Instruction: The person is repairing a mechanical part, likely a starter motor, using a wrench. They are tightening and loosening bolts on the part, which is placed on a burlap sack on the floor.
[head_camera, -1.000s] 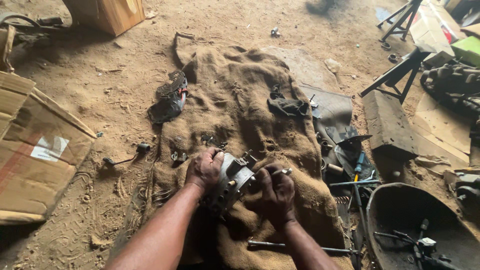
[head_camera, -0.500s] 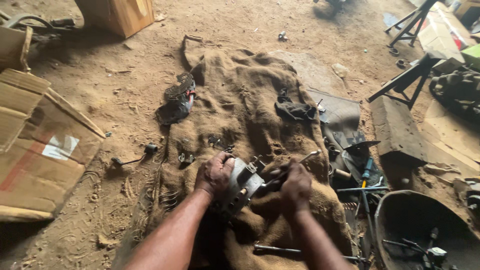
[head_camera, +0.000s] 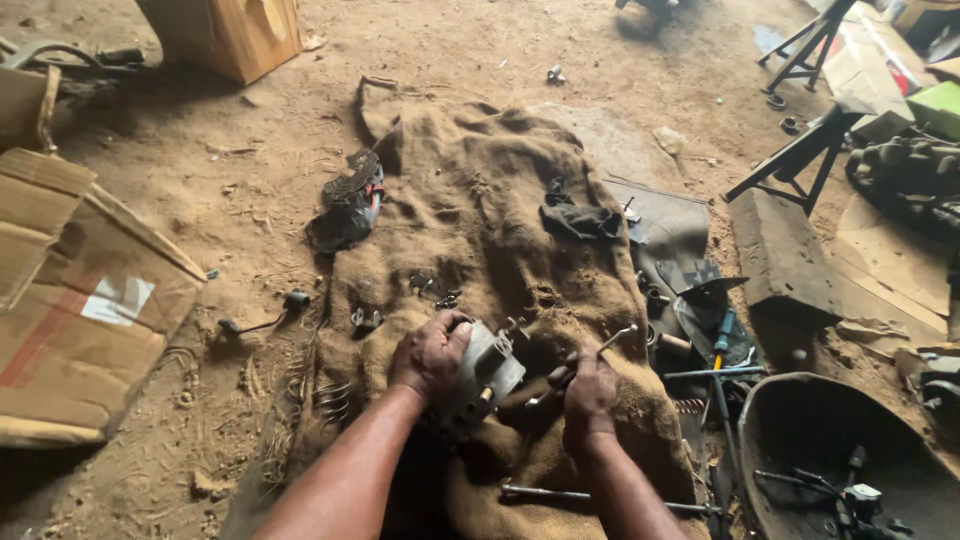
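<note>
Burlap sacking (head_camera: 480, 220) covers the dirt floor beneath your hands. Your left hand (head_camera: 430, 355) has its fingers curled over the top of a grey metal engine part (head_camera: 487, 375), which sits tilted on the cloth between your forearms. Your right hand (head_camera: 588, 392) is closed around a slim metal tool (head_camera: 590, 355) (its tip points up and to the right), just beside the part. A long rod (head_camera: 570, 494) lies nearer you, and flattened cardboard (head_camera: 80, 310) lies well off to the left.
</note>
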